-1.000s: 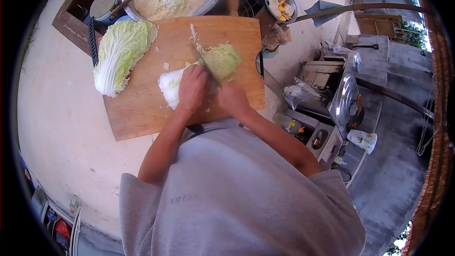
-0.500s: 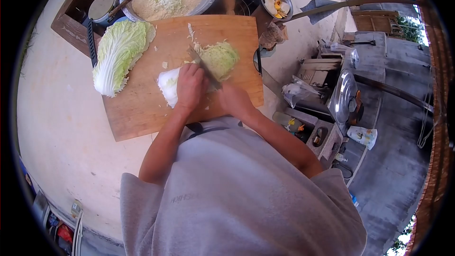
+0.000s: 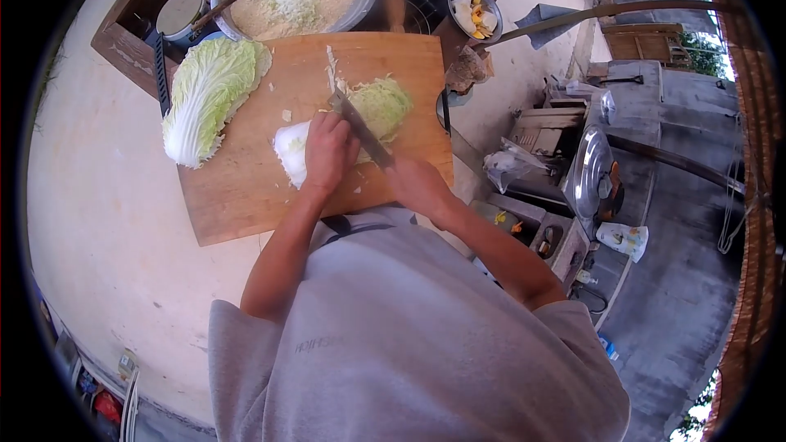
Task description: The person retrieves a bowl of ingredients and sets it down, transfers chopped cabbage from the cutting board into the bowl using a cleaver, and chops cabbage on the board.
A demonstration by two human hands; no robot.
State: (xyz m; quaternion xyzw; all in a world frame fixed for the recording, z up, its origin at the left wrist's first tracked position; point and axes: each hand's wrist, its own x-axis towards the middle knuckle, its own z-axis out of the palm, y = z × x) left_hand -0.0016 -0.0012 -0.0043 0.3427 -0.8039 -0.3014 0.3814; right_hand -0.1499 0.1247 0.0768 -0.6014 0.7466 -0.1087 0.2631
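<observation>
My right hand [image 3: 416, 186] is wrapped round the handle of a knife [image 3: 361, 129], whose blade slants up and left across the wooden cutting board [image 3: 246, 200]. Beside the blade, my left hand [image 3: 330, 150] presses on a piece of cabbage [image 3: 291, 150] with its fingers curled; white stem shows on its left. Right of the blade lies a heap of shredded cabbage [image 3: 385, 105]. A larger piece of cabbage [image 3: 209, 98] rests over the board's left edge. Small cabbage bits are scattered on the wood.
Beyond the board stand a metal bowl [image 3: 366, 0] of crumbly mix with a stick in it, a lidded tub [image 3: 180, 12] and a small bowl [image 3: 497, 31] with white and yellow pieces. A shiny round lid [image 3: 591, 172] is at the right.
The knife and my right hand have shifted slightly, and the blade shows more sharply now. My left hand stays on the cabbage. The whole view has moved a little.
</observation>
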